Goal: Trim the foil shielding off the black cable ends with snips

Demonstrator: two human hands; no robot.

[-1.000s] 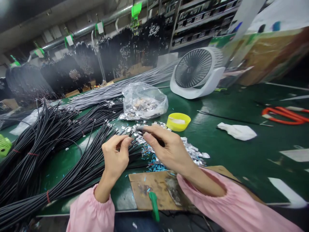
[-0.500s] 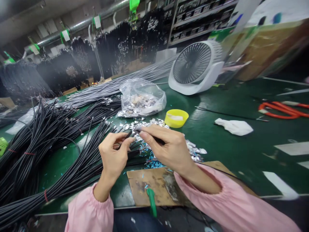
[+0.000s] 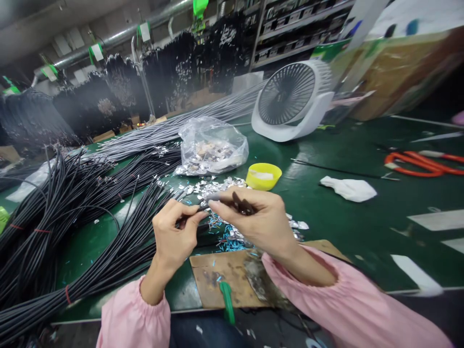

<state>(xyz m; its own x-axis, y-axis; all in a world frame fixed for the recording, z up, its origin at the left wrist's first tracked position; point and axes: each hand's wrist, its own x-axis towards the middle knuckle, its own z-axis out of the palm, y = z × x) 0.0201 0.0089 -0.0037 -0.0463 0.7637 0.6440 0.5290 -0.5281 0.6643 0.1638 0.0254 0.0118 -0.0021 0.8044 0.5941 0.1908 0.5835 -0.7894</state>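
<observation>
Head view shows the left hand (image 3: pixel 177 233) pinching a black cable (image 3: pixel 203 209) by its end above the table (image 3: pixel 337 222), in from its front edge, while the right hand (image 3: pixel 267 218) curls round a small dark tool (image 3: pixel 244 206), its tip hard to make out. A loose pinch might let the cable slip toward the bundle (image 3: pixel 112 258) left along that edge; oversqueezing the tool could nick it.

left hand (image 3: pixel 176 237): fingers (image 3: pixel 181 208) pinched | right hand (image 3: pixel 266 220): curled, tips near the left's | forearms (image 3: pixel 154 285) angled inward
</observation>
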